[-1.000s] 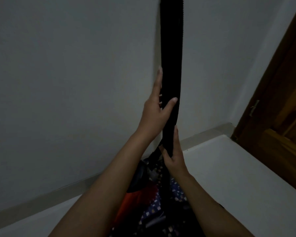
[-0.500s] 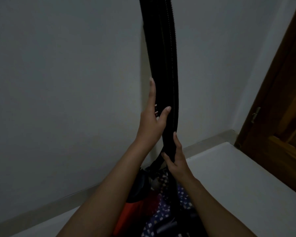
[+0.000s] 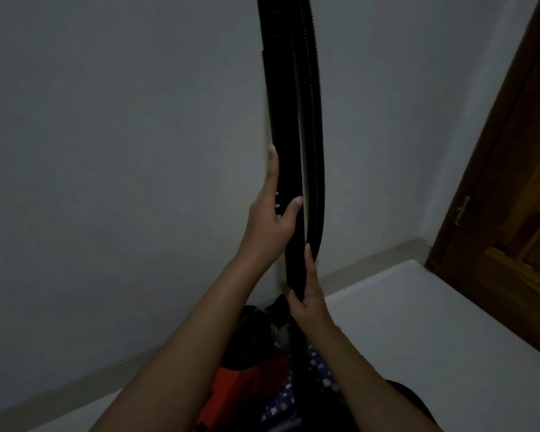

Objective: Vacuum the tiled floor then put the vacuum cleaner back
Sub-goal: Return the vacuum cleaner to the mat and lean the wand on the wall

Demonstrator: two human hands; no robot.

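The wand (image 3: 282,135) stands nearly upright against the wall (image 3: 122,151), running out of the top of my view, with the ribbed hose (image 3: 315,135) hanging just beside it on the right. The vacuum (image 3: 247,381), red and black, sits on the floor (image 3: 434,338) below my forearms, close to the wall.

My left hand (image 3: 270,222) clasps the wand higher up, fingers laid straight along its far side and thumb across the front. My right hand (image 3: 307,302) grips lower down, wrapped round the wand's bottom end where the hose curves in to meet it.

Over the last second the grip has barely altered. What changed is the pair above: a second ago wand and hose read as one dark band, and now a pale slit of wall shows between them and the top leans a little left in view. Some of that may be my head moving. I take it as the wand being settled against the wall, so the vacuuming looks done and I am in the putting-back part, with both hands yet to let go.

No brand, label or writing is legible; the light is dim. A few small pale marks by my left thumb are too small to read. Outward: a patterned cloth (image 3: 321,372) by the vacuum, the skirting (image 3: 371,261), and a wooden door (image 3: 518,198) with a latch (image 3: 460,210) at right.
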